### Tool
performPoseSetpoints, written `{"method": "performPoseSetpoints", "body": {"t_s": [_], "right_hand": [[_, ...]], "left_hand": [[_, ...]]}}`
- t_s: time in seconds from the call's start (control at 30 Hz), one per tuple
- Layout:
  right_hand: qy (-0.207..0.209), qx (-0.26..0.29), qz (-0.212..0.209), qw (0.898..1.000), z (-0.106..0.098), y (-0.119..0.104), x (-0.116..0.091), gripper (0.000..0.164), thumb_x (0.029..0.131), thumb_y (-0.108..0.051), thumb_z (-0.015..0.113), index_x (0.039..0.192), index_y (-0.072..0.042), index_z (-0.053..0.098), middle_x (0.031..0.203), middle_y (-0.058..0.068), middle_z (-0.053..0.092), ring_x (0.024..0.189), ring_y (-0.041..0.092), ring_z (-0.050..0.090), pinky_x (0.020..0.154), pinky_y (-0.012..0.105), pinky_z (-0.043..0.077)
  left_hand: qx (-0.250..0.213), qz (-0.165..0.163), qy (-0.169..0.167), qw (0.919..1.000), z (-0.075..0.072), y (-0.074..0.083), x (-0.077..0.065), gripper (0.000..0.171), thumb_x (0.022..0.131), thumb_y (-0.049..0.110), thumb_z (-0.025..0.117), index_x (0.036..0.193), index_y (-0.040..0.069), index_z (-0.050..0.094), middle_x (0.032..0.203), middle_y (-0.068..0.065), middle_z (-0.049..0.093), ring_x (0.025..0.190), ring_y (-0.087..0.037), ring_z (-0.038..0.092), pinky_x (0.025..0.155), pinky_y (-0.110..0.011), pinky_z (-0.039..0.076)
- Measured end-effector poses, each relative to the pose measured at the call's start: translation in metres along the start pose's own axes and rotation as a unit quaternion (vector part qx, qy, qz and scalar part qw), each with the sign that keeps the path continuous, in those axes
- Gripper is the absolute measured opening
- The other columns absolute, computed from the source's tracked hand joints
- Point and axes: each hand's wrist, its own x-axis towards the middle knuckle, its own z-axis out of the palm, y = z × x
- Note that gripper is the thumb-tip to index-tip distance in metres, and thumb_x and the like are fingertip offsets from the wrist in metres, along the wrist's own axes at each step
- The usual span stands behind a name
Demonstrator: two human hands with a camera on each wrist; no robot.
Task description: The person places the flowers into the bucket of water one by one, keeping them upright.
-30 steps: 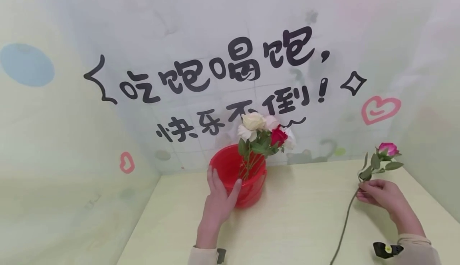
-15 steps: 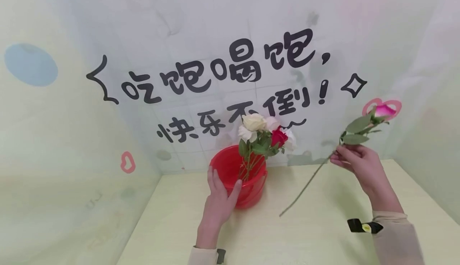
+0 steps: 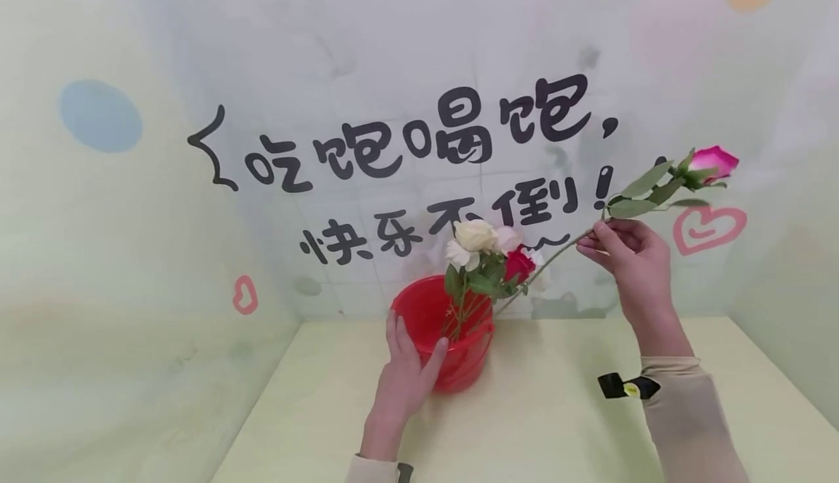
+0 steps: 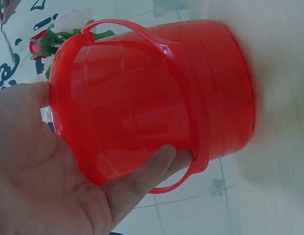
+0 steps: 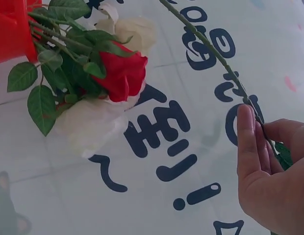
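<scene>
A red bucket [image 3: 452,381] stands on the table with several roses in it; white and cream ones [image 3: 475,235] surround a red rose [image 3: 519,264]. My left hand [image 3: 406,388] rests against the bucket's near left side. Its fingers lie fairly straight along the wall, by the red handle [image 4: 179,54] in the left wrist view, and the thumb is at the rim. My right hand [image 3: 629,257] pinches a pink rose [image 3: 714,164] by its green stem, just below the leaves. That stem [image 5: 215,51] slants down left, its lower end overlapping the bouquet beside the bucket in the head view.
The pale table [image 3: 537,425] is bounded by a light backdrop [image 3: 367,53] with large dark lettering and coloured hearts. Side walls of the same printed sheet rise left and right. A black strap [image 3: 625,387] shows at my right wrist.
My right hand has moved left and up with the pink rose, bringing its stem over to the bouquet. The left hand stays at the bucket. The head view has tilted up slightly.
</scene>
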Motion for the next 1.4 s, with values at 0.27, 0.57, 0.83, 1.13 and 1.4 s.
{"method": "performPoseSetpoints", "body": {"t_s": [0.27, 0.57, 0.83, 1.13, 1.4], "right_hand": [[0.032, -0.016, -0.036, 0.999, 0.029, 0.017, 0.002, 0.023, 0.097, -0.006, 0.076, 0.111, 0.004, 0.062, 0.095, 0.012, 0.069, 0.078, 0.019, 0.077, 0.078, 0.034, 0.063], [-0.012, -0.111, -0.074, 0.991, 0.053, 0.048, 0.002, 0.02, 0.1, -0.004, 0.071, 0.113, 0.008, 0.061, 0.093, 0.01, 0.067, 0.078, 0.014, 0.076, 0.075, 0.032, 0.064], [-0.069, -0.155, -0.024, 0.985, 0.06, 0.074, -0.002, 0.026, 0.102, -0.005, 0.069, 0.116, 0.014, 0.058, 0.095, 0.018, 0.07, 0.077, 0.013, 0.076, 0.077, 0.033, 0.064], [-0.095, -0.194, -0.005, 0.976, 0.062, 0.09, -0.005, 0.024, 0.103, -0.004, 0.067, 0.115, 0.015, 0.058, 0.098, 0.031, 0.069, 0.075, 0.01, 0.075, 0.077, 0.036, 0.064], [-0.118, -0.251, -0.004, 0.961, 0.068, 0.1, -0.014, 0.023, 0.102, -0.006, 0.068, 0.116, 0.011, 0.062, 0.101, 0.029, 0.072, 0.081, 0.016, 0.076, 0.078, 0.038, 0.065]], "left_hand": [[-0.002, -0.003, 0.002, 1.0, 0.0, 0.002, -0.002, 0.11, 0.096, 0.058, 0.067, 0.168, 0.005, 0.003, 0.156, -0.021, 0.043, 0.059, -0.014, 0.059, 0.065, -0.038, 0.063], [0.003, -0.003, 0.001, 1.0, -0.001, 0.004, -0.002, 0.111, 0.095, 0.059, 0.068, 0.168, 0.006, 0.004, 0.154, -0.022, 0.045, 0.068, -0.015, 0.063, 0.071, -0.042, 0.065], [0.009, -0.005, 0.002, 0.9999, -0.001, 0.005, -0.002, 0.11, 0.096, 0.058, 0.067, 0.168, 0.005, 0.005, 0.159, -0.021, 0.04, 0.07, -0.016, 0.064, 0.072, -0.043, 0.065], [0.019, -0.004, 0.004, 0.9998, -0.002, 0.008, -0.003, 0.11, 0.095, 0.056, 0.07, 0.168, 0.004, 0.006, 0.162, -0.02, 0.035, 0.082, -0.022, 0.069, 0.076, -0.047, 0.065], [0.015, -0.007, 0.004, 0.9999, -0.001, 0.006, -0.003, 0.111, 0.094, 0.056, 0.071, 0.168, 0.004, 0.006, 0.162, -0.02, 0.035, 0.079, -0.022, 0.069, 0.074, -0.047, 0.065]]}}
